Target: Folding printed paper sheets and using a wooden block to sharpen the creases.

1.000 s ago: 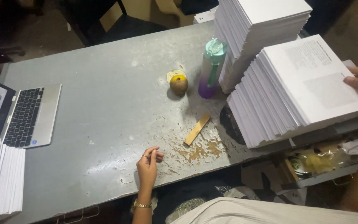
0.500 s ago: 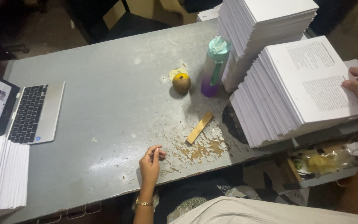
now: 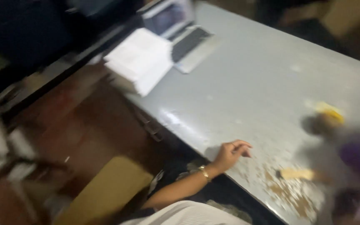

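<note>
The left hand rests on the table edge, fingers loosely curled, holding nothing. The wooden stick lies just to its right, long axis across; the right hand is unseen.

— Where did the left grip sit?

— On the near edge of the surface, fingers curled, touching nothing else. The wrist reached in from below the edge.

— And to its right?

— A flat stick lay on the surface, near but apart from that grip. Behind the stick stood a small round thing, and right of it a blurred bottle.

— What lay at the far end?

— A stack of paper lay at the far left corner, with a laptop just behind it, both well apart from the grip.
</note>
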